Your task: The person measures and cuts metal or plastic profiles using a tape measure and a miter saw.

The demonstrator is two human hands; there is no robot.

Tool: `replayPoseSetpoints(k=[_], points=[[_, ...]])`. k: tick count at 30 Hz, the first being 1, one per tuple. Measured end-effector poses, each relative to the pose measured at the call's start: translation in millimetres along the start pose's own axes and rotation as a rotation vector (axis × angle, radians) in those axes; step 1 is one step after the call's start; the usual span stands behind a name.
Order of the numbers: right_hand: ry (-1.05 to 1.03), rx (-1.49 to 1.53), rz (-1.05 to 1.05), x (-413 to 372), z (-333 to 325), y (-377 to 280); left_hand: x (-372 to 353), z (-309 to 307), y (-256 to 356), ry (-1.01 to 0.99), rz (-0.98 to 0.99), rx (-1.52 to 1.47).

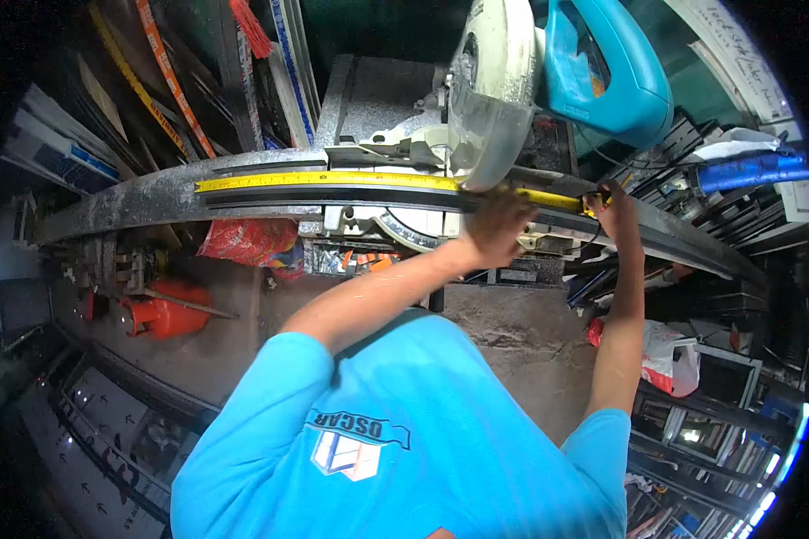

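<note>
Under the saw (503, 81): tape measure (333, 181) along dark profile (270, 199).
Left hand (499, 225): grip open, pressing it flat.
Right hand (616, 205): grip closed on tape measure end.

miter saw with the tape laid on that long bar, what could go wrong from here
The left hand presses the tape measure onto the dark bar just below the saw blade; if it dropped or started, fingers could be cut. The right hand holds the tape taut; a slip might let it snap back.
</note>
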State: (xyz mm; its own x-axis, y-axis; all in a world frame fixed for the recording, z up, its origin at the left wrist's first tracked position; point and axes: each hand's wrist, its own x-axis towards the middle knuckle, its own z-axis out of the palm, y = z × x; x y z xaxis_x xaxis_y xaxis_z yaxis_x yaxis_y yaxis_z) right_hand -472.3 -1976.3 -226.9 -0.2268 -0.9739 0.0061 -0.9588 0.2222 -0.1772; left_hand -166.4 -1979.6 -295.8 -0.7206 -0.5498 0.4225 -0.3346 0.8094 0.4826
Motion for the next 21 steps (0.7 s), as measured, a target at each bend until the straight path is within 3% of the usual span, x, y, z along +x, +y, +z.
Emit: replayPoseSetpoints(k=[4,13,17,21], points=[[-0.014,-0.007,0.013,-1.5,-6.2,-7.6,32.4,46.0,19.6,-0.07,-0.095,0.081],[0.011,-0.097,0.028,-10.9,-6.3,-28.8,30.0,55.9,14.9,0.039,-0.054,0.034],[0.017,-0.165,-0.047,-13.4,-4.2,-41.9,30.9,59.5,14.0,0.075,-0.069,-0.007],[0.177,0.063,-0.27,-18.5,-2.2,-70.7,32.2,54.3,12.8,0.066,-0.082,-0.039]])
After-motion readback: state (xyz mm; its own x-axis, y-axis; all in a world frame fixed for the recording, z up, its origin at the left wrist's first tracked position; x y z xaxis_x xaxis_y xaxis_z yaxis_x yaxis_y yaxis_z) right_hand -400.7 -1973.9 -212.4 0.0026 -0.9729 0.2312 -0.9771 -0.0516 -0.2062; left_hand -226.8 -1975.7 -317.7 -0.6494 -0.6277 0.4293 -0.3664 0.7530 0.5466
